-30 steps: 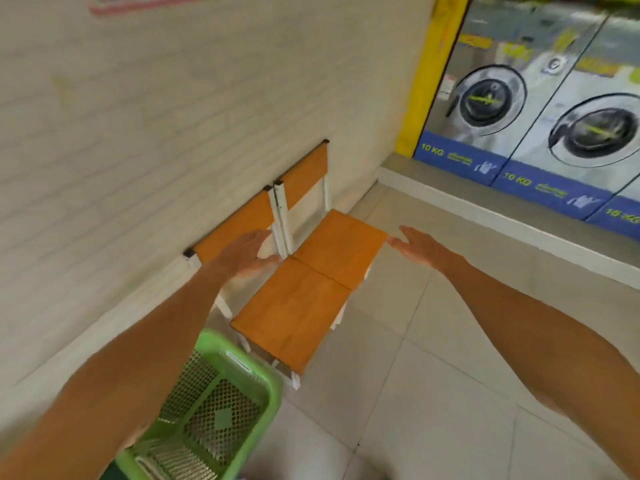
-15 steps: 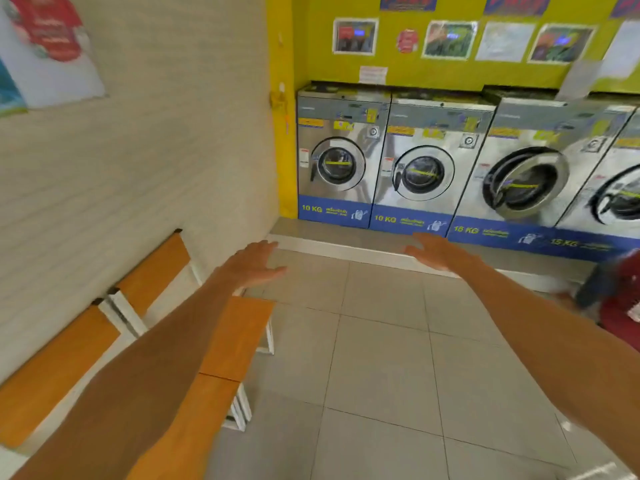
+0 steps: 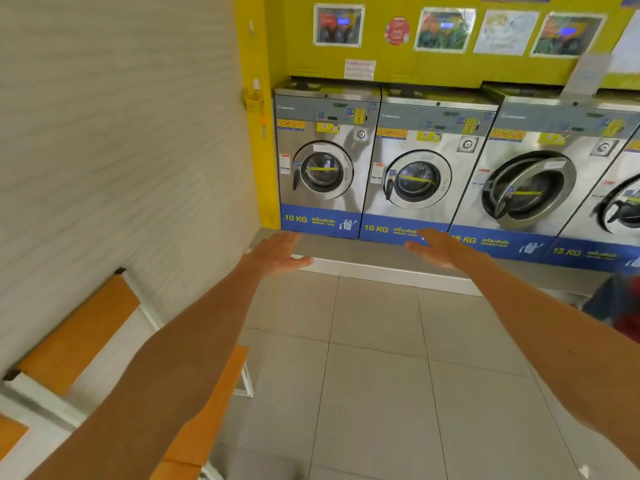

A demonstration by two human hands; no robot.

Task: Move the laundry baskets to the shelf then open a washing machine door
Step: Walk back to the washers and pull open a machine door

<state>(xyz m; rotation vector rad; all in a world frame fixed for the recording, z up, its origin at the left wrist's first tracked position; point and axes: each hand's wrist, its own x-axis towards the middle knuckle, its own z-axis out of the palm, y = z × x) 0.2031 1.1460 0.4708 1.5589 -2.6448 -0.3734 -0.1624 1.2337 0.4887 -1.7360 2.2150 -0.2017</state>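
Bright, even light across the whole scene, no hard shadows on the floor tiles (image 3: 381,358). Soft sheen streaks down the steel fronts of the washing machines (image 3: 408,174), mild glare there. The left wall (image 3: 114,150) is smeared with motion blur, its texture running into streaks. The posters (image 3: 445,29) up top are soft, unreadable. Wide-angle bending shows at the edges: the machines lean outward on the right, and both forearms stretch large in the lower corners.
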